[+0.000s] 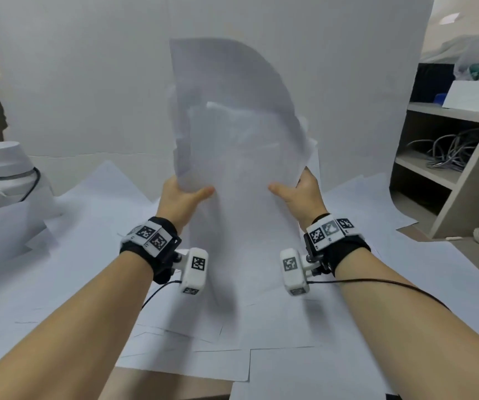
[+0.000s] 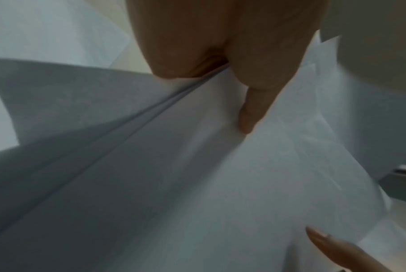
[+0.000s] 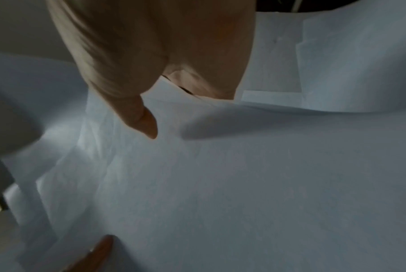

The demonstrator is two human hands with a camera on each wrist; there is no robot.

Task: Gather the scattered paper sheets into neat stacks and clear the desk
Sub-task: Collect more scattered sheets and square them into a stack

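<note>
While both fingers hide behind it, left hand (image 1: 179, 197) and right hand (image 1: 300, 194) grip the blurred paper bundle (image 1: 232, 145).

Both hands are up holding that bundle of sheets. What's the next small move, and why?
Probably lower the bundle on end and tap its bottom edge on the desk to square it. The left hand and right hand grip its sides, the top sheet curls over, edges look staggered, and loose sheets remain below.
</note>
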